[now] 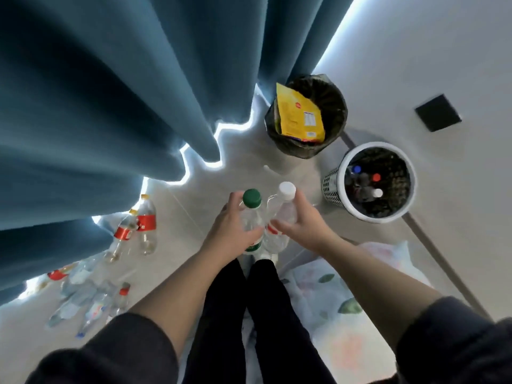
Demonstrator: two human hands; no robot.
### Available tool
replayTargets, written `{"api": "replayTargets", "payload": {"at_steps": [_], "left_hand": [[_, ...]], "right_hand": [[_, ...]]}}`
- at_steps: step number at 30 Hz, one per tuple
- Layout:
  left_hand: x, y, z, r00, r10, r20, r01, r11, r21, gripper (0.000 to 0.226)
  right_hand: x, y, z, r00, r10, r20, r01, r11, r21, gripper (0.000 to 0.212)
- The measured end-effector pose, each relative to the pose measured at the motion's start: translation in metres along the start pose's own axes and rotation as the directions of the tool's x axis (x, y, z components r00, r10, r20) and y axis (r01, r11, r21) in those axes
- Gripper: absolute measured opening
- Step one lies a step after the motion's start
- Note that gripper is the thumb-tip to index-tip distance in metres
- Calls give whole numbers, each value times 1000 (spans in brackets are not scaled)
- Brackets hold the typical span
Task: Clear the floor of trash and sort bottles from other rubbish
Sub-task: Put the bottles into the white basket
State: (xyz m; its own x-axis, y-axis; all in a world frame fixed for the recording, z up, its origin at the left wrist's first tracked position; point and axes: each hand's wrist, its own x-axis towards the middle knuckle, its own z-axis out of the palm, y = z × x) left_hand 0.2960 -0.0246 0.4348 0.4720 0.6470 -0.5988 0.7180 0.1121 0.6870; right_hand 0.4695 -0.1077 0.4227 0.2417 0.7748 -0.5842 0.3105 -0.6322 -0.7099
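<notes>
My left hand (231, 227) grips a clear bottle with a green cap (251, 197), held upright above my feet. Beside it, my right hand (302, 227) grips a clear bottle with a white cap (287, 190). A third clear bottle (273, 239) shows between the two hands; which hand holds it is unclear. To the right stands a white mesh bin (332, 187) with capped bottles inside. Behind it a bin lined with a black bag (336, 106) holds a yellow snack packet (297, 115).
Two red-labelled bottles (138, 225) and several more clear bottles (88, 297) lie on the floor at the left, along the foot of a blue curtain (110, 106). A floral cloth (346, 314) spreads at the lower right. A grey wall (415, 65) with a black plate rises behind the bins.
</notes>
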Motion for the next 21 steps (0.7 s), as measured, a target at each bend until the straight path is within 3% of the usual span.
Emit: {"api": "replayTargets", "payload": {"at_steps": [5,11,16,21], "left_hand": [[56,56,26,990,107,89,-115,988,98,59],[108,111,91,970,186,158,-211,964,161,58],[156,142,157,952,207,225,-247,955,166,59],[207,162,208,937,243,250,-289,943,167,60]], "right_hand": [[4,35,-60,952,137,-273,-105,986,129,47],[5,107,-155,763,254,-594,-140,963,232,58],[24,185,-212,712,358,-604,-216,930,296,54],[54,250,-216,765,355,-537,-213,927,309,52]]}}
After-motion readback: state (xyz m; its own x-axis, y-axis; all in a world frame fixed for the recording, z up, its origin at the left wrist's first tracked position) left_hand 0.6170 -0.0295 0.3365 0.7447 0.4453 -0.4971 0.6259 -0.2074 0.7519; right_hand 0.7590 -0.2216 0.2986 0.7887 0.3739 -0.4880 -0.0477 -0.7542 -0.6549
